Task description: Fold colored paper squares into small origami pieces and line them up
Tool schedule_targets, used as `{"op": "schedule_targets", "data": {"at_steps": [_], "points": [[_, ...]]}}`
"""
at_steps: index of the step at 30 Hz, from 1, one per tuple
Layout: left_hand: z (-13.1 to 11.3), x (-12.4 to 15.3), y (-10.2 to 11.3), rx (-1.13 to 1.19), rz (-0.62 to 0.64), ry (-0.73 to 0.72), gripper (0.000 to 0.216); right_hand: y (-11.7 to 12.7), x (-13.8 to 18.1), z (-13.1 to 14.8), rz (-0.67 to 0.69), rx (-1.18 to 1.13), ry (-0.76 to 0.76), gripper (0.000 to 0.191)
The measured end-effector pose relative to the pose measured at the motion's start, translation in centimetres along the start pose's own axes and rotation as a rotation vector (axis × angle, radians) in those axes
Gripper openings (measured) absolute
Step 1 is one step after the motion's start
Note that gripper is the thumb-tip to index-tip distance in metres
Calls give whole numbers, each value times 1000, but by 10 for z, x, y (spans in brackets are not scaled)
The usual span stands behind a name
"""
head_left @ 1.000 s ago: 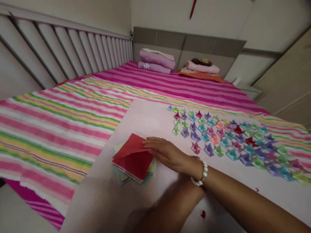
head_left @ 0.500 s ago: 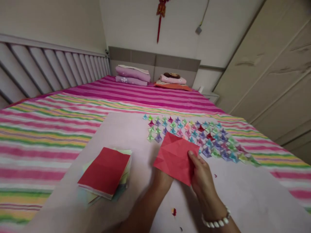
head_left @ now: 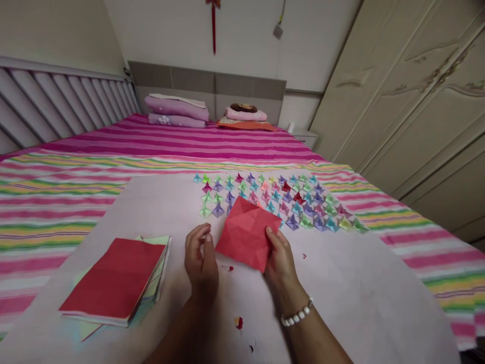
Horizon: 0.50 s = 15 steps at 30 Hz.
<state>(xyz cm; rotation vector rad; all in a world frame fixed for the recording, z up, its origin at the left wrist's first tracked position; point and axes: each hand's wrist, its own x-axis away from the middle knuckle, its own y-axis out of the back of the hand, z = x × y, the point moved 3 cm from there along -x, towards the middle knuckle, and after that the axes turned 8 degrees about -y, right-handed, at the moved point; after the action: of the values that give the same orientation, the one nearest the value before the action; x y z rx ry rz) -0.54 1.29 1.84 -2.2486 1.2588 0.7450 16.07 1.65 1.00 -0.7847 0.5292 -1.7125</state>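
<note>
Red creased paper square [head_left: 246,233]: centre of white sheet [head_left: 359,288], raised, pinched at its right edge by right hand [head_left: 279,258].
Left hand [head_left: 200,258]: just left of it, fingers loosely curled, empty.
Paper stack [head_left: 113,280], red on top: near left.
Small folded paper pieces [head_left: 273,197]: rows, far side.

Two bare forearms are recorded, uncovered along their whole visible length. The left hand [head_left: 201,260] is noted as unadorned. At the wrist of the right hand [head_left: 279,263] a bracelet [head_left: 297,317] is worn: small, rounded white beads strung in a single close-fitting row.
</note>
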Motion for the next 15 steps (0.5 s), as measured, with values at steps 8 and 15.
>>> {"op": "schedule_targets", "data": {"at_steps": [8, 15], "points": [[-6, 2, 3, 10, 27, -113, 18, -2, -1, 4, 56, -41, 20, 17], [0, 16, -13, 287, 565, 429, 32, -5, 8, 5, 172, 83, 101, 12]]}}
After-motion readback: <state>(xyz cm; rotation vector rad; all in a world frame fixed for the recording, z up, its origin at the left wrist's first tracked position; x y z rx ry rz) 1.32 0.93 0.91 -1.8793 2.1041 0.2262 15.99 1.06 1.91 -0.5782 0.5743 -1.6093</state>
